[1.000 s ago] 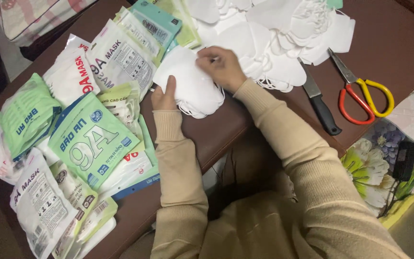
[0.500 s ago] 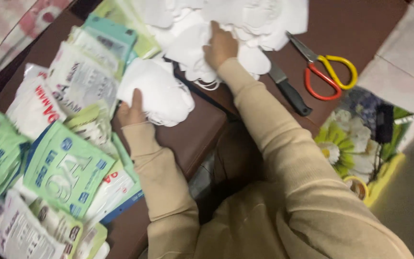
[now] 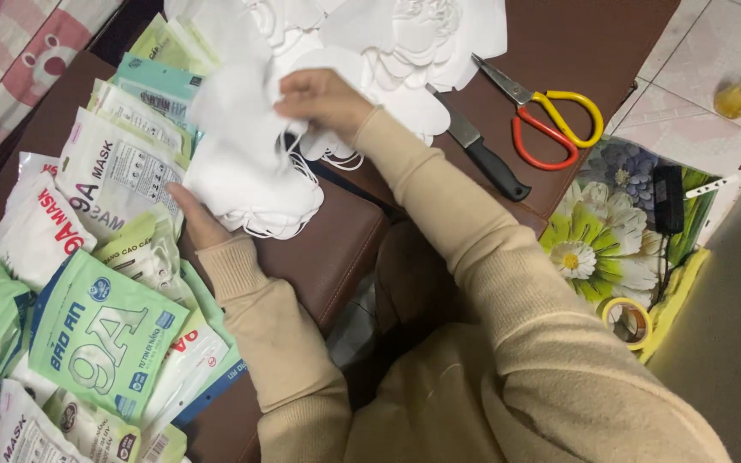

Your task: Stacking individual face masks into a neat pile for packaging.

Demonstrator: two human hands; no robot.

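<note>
while the left hand [image 3: 192, 221] is cupping a stack of white folded cloth face masks [image 3: 246, 167] from below over the brown counter [image 3: 336, 244], the right hand [image 3: 323, 99] is pinching the top mask, near printed mask packets [image 3: 100, 330], red-and-yellow scissors [image 3: 551, 120] and a black-handled knife [image 3: 486, 154].

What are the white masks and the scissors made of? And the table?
The white masks in the left hand look like soft, matte fabric, probably non-woven: they fold and sag. The scissors seem to have shiny grey metal blades and glossy yellow and red plastic handles. The table looks like smooth brown leather or vinyl, with a dull sheen.
</note>
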